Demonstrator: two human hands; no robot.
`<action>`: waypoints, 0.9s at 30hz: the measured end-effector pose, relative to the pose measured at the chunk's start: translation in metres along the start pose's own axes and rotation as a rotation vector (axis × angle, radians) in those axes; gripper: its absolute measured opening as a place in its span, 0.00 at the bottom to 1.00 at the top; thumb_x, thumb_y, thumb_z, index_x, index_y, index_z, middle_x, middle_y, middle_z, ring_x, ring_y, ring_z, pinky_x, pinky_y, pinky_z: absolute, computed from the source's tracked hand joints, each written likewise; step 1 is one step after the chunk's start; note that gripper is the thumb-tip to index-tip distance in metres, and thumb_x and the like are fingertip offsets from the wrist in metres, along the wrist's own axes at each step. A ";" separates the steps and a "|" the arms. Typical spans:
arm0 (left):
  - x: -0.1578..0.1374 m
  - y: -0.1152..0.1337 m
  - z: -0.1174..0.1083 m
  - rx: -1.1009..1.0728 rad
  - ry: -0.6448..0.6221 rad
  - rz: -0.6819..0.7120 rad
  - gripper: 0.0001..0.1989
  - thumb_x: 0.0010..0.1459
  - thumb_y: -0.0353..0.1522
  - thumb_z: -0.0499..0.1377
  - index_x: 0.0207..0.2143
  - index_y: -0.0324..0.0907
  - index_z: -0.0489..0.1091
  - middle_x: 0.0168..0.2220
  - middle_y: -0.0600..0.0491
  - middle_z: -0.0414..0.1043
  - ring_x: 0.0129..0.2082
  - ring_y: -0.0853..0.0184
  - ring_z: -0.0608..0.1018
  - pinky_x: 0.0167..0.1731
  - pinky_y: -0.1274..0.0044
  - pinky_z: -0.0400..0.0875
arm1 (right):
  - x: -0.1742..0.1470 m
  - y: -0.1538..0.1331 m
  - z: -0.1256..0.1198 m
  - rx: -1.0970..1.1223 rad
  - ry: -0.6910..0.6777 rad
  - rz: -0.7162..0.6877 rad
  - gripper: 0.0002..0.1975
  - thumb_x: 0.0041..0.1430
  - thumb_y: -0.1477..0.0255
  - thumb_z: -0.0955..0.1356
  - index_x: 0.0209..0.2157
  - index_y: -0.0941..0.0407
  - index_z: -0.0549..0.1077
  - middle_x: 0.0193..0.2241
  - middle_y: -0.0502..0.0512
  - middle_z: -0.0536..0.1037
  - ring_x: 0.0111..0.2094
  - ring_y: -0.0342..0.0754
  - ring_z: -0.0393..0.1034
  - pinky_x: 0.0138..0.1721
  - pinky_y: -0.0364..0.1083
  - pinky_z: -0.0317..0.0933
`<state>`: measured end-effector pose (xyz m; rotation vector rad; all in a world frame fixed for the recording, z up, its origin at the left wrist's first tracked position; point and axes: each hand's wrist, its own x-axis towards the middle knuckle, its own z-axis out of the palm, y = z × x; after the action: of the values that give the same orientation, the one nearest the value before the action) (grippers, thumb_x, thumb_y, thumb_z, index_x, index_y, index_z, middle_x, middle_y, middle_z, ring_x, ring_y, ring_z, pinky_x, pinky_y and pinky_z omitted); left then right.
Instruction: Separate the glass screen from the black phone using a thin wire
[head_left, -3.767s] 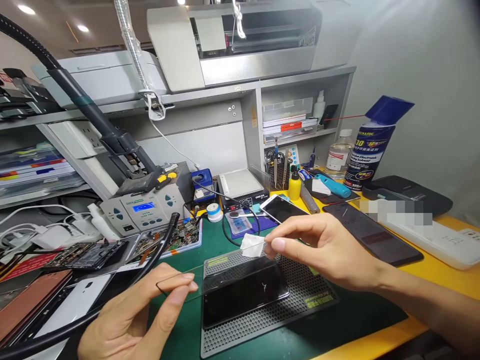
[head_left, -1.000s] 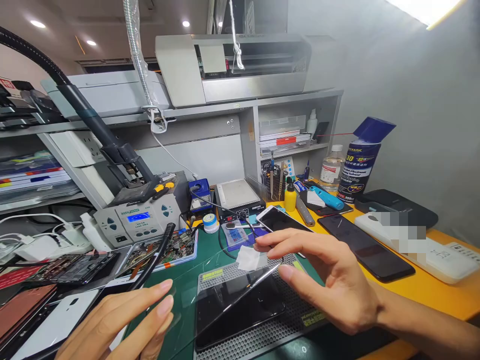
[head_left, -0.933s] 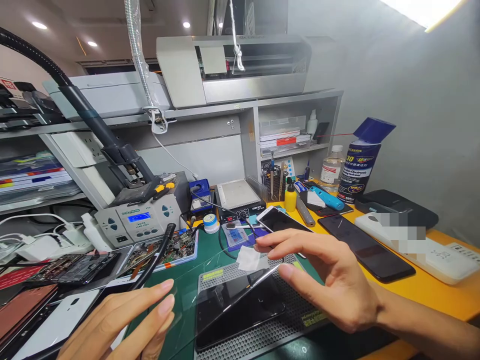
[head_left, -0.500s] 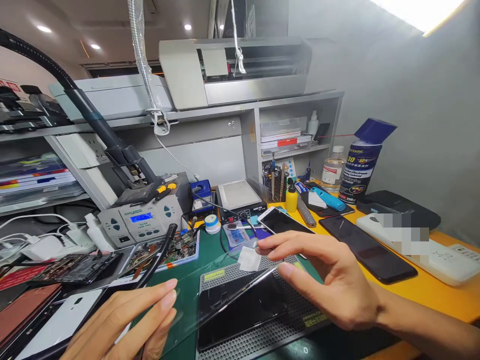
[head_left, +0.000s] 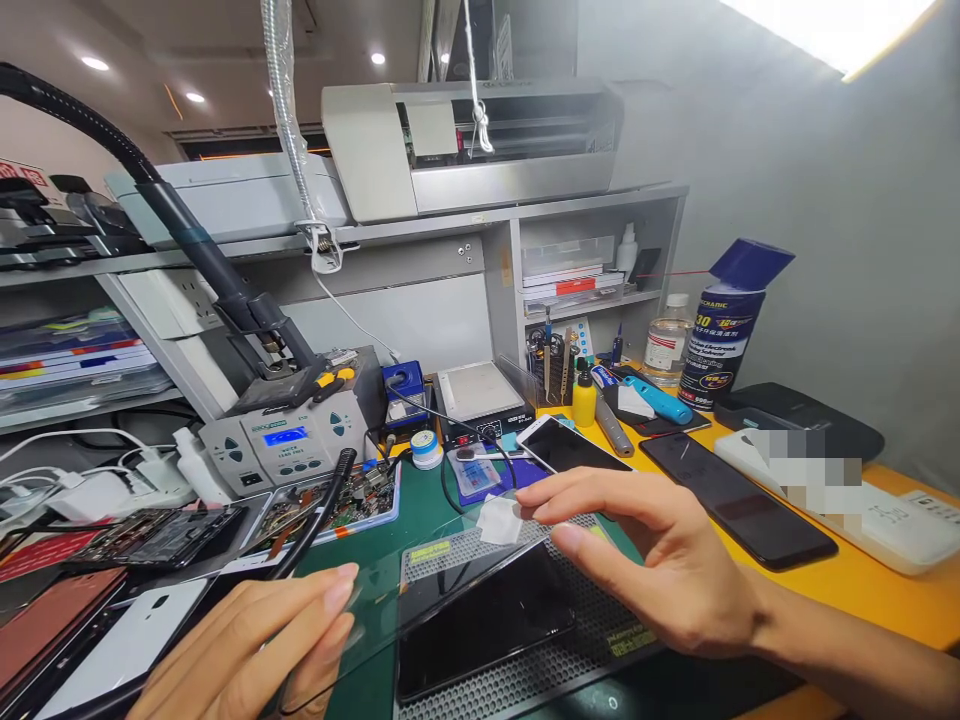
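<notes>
A thin, clear screen protector (head_left: 381,590) is held between my hands, tilted above a black phone (head_left: 487,635). My left hand (head_left: 262,635) pinches one end between fingertips and thumb. At the opposite end, my right hand (head_left: 652,550) grips the edge with its thumb and fingers, its palm arched. The phone lies dark side up on a grey perforated mat (head_left: 611,600), partly seen through the clear sheet. Just beyond the sheet, near my right fingertips, rests a small crumpled white wipe (head_left: 500,521).
Left of the mat are a circuit board tray (head_left: 360,500), a black hose (head_left: 322,515) and phone parts (head_left: 120,650). Another black phone (head_left: 739,500) and a white device (head_left: 892,530) lie to the right. A soldering station (head_left: 285,450) and spray can (head_left: 721,345) stand behind.
The screen protector has tilted slightly, and the bright glare along its near edge has faded. Both hands keep nearly the same place and grip. The whole view has shifted slightly.
</notes>
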<state>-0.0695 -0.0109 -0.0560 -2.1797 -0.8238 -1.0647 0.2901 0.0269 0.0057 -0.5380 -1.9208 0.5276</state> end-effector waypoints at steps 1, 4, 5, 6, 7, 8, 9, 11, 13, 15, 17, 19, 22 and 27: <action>0.002 0.003 0.001 -0.014 0.000 -0.026 0.28 0.52 0.27 0.66 0.56 0.55 0.73 0.41 0.56 0.84 0.33 0.62 0.85 0.34 0.74 0.82 | 0.001 0.000 0.000 -0.003 0.000 -0.005 0.10 0.58 0.81 0.69 0.39 0.57 0.81 0.39 0.59 0.85 0.42 0.50 0.82 0.46 0.45 0.76; 0.015 0.023 0.005 -0.048 0.069 -0.206 0.28 0.51 0.26 0.67 0.54 0.60 0.74 0.44 0.58 0.83 0.37 0.60 0.84 0.38 0.69 0.81 | 0.001 0.000 0.000 -0.016 0.001 -0.039 0.11 0.57 0.82 0.70 0.40 0.57 0.81 0.39 0.59 0.85 0.41 0.50 0.82 0.45 0.45 0.76; 0.021 0.031 0.006 -0.046 0.111 -0.305 0.28 0.52 0.26 0.67 0.54 0.59 0.74 0.46 0.57 0.81 0.39 0.59 0.83 0.40 0.68 0.80 | 0.001 0.001 0.001 -0.024 0.004 -0.059 0.11 0.57 0.82 0.70 0.40 0.57 0.81 0.39 0.59 0.85 0.41 0.50 0.82 0.45 0.46 0.76; 0.026 0.039 0.008 -0.066 0.126 -0.396 0.27 0.54 0.26 0.66 0.54 0.59 0.74 0.49 0.56 0.79 0.40 0.59 0.82 0.41 0.67 0.78 | 0.001 0.001 0.001 -0.034 0.010 -0.085 0.11 0.57 0.82 0.70 0.41 0.57 0.81 0.39 0.59 0.85 0.42 0.51 0.82 0.45 0.46 0.76; 0.031 0.046 0.010 -0.110 0.137 -0.470 0.25 0.55 0.26 0.65 0.53 0.59 0.74 0.51 0.56 0.78 0.43 0.59 0.81 0.43 0.67 0.77 | 0.000 0.002 0.001 -0.045 0.016 -0.117 0.12 0.57 0.82 0.71 0.41 0.56 0.81 0.40 0.60 0.85 0.42 0.51 0.82 0.45 0.46 0.76; 0.036 0.052 0.011 -0.155 0.137 -0.541 0.23 0.56 0.26 0.64 0.52 0.58 0.74 0.52 0.56 0.75 0.45 0.60 0.80 0.44 0.68 0.76 | 0.000 0.003 0.002 -0.058 0.022 -0.150 0.13 0.57 0.83 0.71 0.42 0.56 0.80 0.40 0.60 0.85 0.42 0.51 0.82 0.45 0.46 0.76; 0.040 0.057 0.013 -0.191 0.133 -0.627 0.20 0.58 0.27 0.64 0.51 0.56 0.74 0.54 0.55 0.73 0.46 0.61 0.79 0.46 0.68 0.74 | -0.001 0.004 0.003 -0.076 0.023 -0.186 0.13 0.56 0.83 0.72 0.43 0.57 0.80 0.41 0.60 0.85 0.43 0.51 0.82 0.46 0.46 0.76; 0.045 0.061 0.015 -0.262 0.124 -0.770 0.16 0.61 0.31 0.63 0.51 0.54 0.74 0.56 0.54 0.70 0.49 0.61 0.77 0.50 0.69 0.72 | -0.002 0.005 0.004 -0.122 0.010 -0.250 0.14 0.56 0.83 0.72 0.44 0.57 0.79 0.42 0.62 0.85 0.44 0.51 0.81 0.46 0.45 0.76; 0.047 0.060 0.016 -0.351 0.131 -0.893 0.18 0.61 0.35 0.63 0.54 0.52 0.71 0.55 0.52 0.70 0.48 0.62 0.76 0.49 0.70 0.73 | -0.004 0.005 0.005 -0.182 -0.021 -0.290 0.14 0.57 0.83 0.71 0.44 0.57 0.79 0.43 0.63 0.84 0.45 0.50 0.81 0.45 0.44 0.76; 0.050 0.058 0.015 -0.472 0.129 -1.033 0.23 0.60 0.39 0.64 0.57 0.49 0.68 0.54 0.49 0.70 0.47 0.61 0.77 0.45 0.71 0.75 | -0.005 0.005 0.006 -0.244 -0.048 -0.319 0.13 0.58 0.83 0.71 0.43 0.57 0.78 0.45 0.64 0.84 0.44 0.49 0.81 0.43 0.42 0.77; 0.053 0.055 0.012 -0.620 0.085 -1.177 0.24 0.59 0.41 0.64 0.56 0.45 0.68 0.53 0.46 0.72 0.46 0.61 0.78 0.43 0.71 0.76 | -0.007 0.005 0.007 -0.294 -0.046 -0.352 0.12 0.58 0.83 0.71 0.43 0.56 0.78 0.45 0.64 0.83 0.42 0.48 0.82 0.41 0.40 0.77; 0.057 0.054 0.007 -0.798 0.008 -1.285 0.21 0.59 0.41 0.64 0.52 0.41 0.73 0.48 0.45 0.76 0.42 0.61 0.79 0.42 0.73 0.76 | -0.009 0.007 0.009 -0.336 -0.021 -0.393 0.11 0.59 0.82 0.71 0.42 0.56 0.78 0.45 0.64 0.84 0.42 0.48 0.82 0.41 0.40 0.77; 0.064 0.057 0.001 -1.153 -0.021 -1.347 0.16 0.56 0.36 0.65 0.46 0.40 0.78 0.41 0.44 0.79 0.37 0.61 0.78 0.37 0.73 0.75 | -0.010 0.008 0.011 -0.381 0.000 -0.424 0.09 0.58 0.82 0.71 0.40 0.56 0.79 0.43 0.63 0.84 0.41 0.48 0.82 0.42 0.41 0.77; 0.085 0.077 0.010 -1.539 0.035 -1.334 0.14 0.57 0.36 0.63 0.45 0.41 0.80 0.41 0.43 0.79 0.36 0.60 0.78 0.30 0.73 0.74 | -0.009 0.006 0.010 -0.409 0.034 -0.426 0.10 0.56 0.81 0.73 0.40 0.55 0.80 0.42 0.64 0.85 0.38 0.49 0.83 0.42 0.42 0.77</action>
<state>0.0329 -0.0301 -0.0079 -2.3726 -1.9470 -3.1645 0.2856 0.0248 -0.0081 -0.3698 -2.0425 -0.1508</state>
